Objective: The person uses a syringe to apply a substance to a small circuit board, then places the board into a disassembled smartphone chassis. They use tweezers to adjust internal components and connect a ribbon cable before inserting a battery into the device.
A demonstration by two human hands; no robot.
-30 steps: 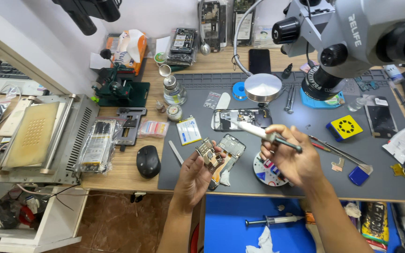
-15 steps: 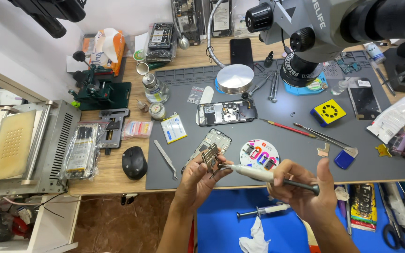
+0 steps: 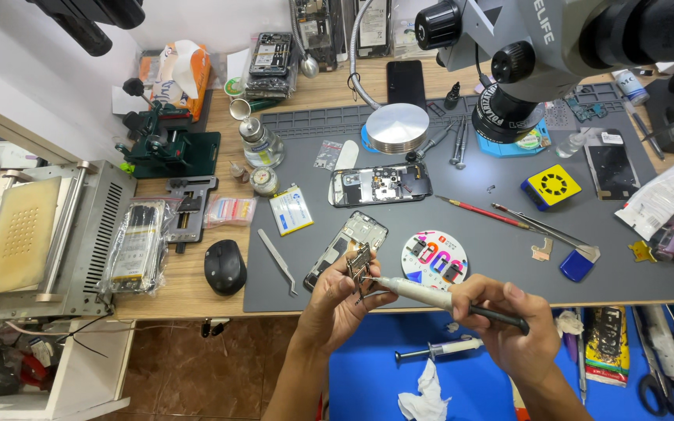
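Left hand (image 3: 337, 300) closed around a small metal circuit part (image 3: 359, 261), pinched up at the near edge of the grey mat (image 3: 477, 269), just off the worktop (image 3: 196, 292). Right hand (image 3: 509, 327) wrapped tight on a pen-shaped screwdriver (image 3: 431, 296), pale barrel with a dark grip, tip laid against the part. Both raised just above the near rim of the mat.

Just beyond the fingers, an opened phone frame (image 3: 346, 248) lying tilted on the mat. Right beside it, a round parts tray (image 3: 434, 259), white with coloured sections, small bits sitting in its compartments; too small to tell what kind. Farther off, a second opened phone (image 3: 380, 185) flat on its back, innards showing. Left of that, a flat battery (image 3: 291, 210) and tweezers (image 3: 278, 261) near the mat's left edge.

On the far left part of the mat, a small round tin (image 3: 263, 181), contents not readable. Behind it, a metal-topped dispenser bottle (image 3: 257, 142), liquid level not visible. Far right, a white squeeze bottle (image 3: 665, 196) lying on its side. On the bare worktop to the left, a black mouse (image 3: 225, 267). Down on the blue surface (image 3: 376, 366) below, a syringe (image 3: 438, 348) and a crumpled tissue (image 3: 423, 394).
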